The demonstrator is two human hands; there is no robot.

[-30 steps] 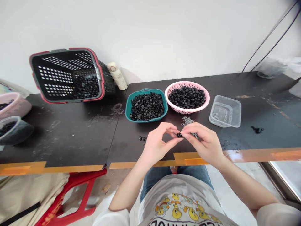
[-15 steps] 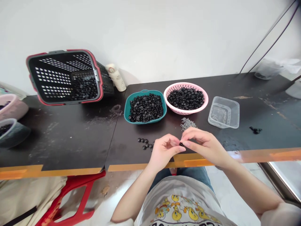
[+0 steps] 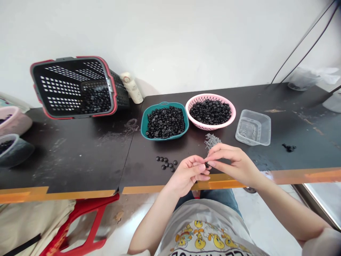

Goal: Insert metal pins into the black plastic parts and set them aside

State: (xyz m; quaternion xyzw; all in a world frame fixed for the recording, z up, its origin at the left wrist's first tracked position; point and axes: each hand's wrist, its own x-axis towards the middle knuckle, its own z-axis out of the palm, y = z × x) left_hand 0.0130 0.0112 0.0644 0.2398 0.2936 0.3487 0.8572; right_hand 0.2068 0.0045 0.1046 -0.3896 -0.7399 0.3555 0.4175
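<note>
As our left hand (image 3: 185, 175) and right hand (image 3: 234, 164) pinch a black cap (image 3: 207, 165) together, the nearby cluster of caps (image 3: 165, 163) has grown.

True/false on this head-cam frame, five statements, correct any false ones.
1. The left hand and right hand meet at a small black part. True.
2. The pink perforated bowl holds grey pins. False: it holds black round parts; the grey metal pins lie on the tabletop in front of it.
3. The clear plastic tub is right of the pink perforated bowl. True.
4. Loose black discs lie on the tabletop left of the hands. True.
5. The red-rimmed black basket stands upright. False: it is tipped on its side.
</note>
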